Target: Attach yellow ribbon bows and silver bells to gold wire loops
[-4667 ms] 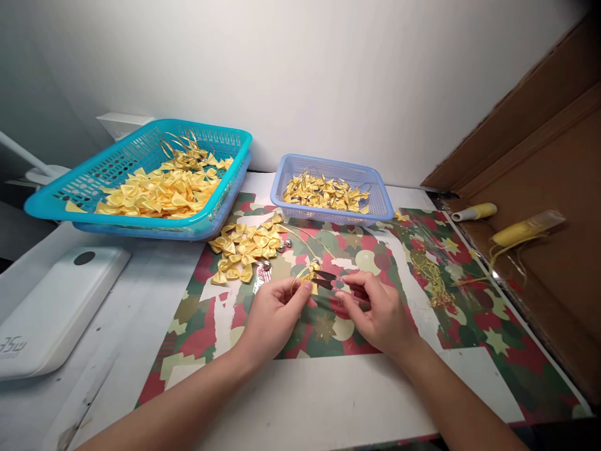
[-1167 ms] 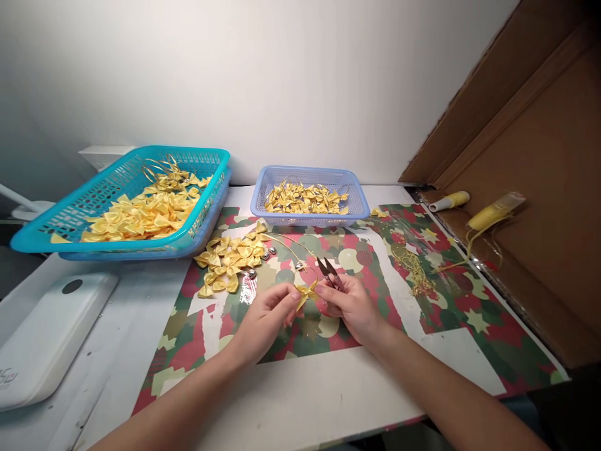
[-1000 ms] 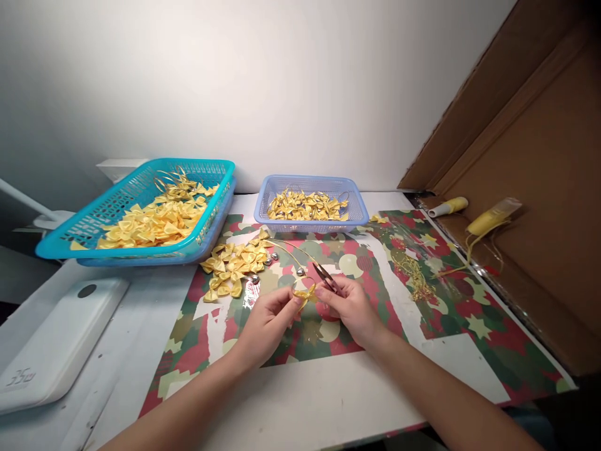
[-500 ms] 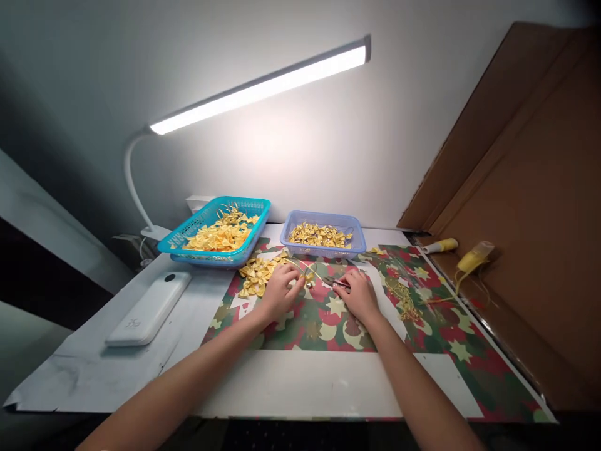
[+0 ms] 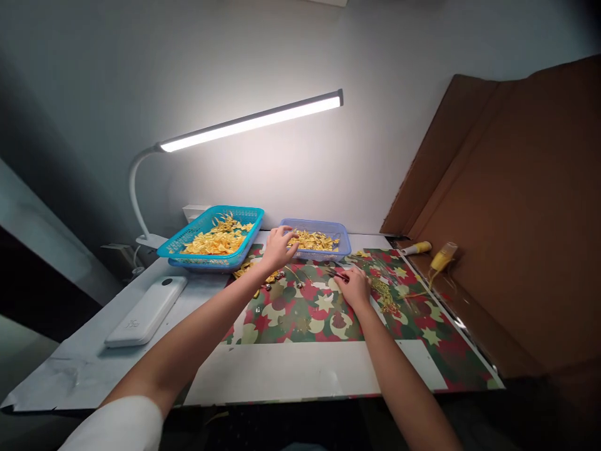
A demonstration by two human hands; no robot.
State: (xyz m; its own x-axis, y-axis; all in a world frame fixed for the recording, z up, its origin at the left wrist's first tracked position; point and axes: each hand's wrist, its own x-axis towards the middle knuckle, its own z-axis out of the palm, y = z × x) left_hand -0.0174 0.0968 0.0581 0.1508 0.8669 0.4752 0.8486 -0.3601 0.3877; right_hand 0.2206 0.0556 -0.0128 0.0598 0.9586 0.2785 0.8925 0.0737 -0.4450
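Note:
My left hand [image 5: 279, 247] is raised at the left rim of the lavender basket [image 5: 346, 245], fingers apart and curved, nothing visible in them. Gold bows [image 5: 315, 240] fill the bottom of that basket. My right hand [image 5: 355, 288] rests on the camouflage-patterned mat [image 5: 293, 313], closed around small pliers [image 5: 336, 274] whose jaws point left. Between the hands lies a thin gold cord [image 5: 295, 274], with a small silver bell [image 5: 299, 285] close by. A pile of yellow bows [image 5: 244, 270] is partly hidden behind my left forearm.
A teal basket [image 5: 257, 219] of yellow bows stands back left, near a white lamp [image 5: 134, 188] and a power bank [image 5: 146, 312]. Right of my hand lie tangled gold strands [image 5: 385, 297]. Yellow-and-white tools [image 5: 417, 248] sit by the cardboard [image 5: 474, 207] on the right.
My left hand has let go of the gold cord and moved up to the lavender basket. My right hand keeps the pliers near the same spot. The view has shifted slightly.

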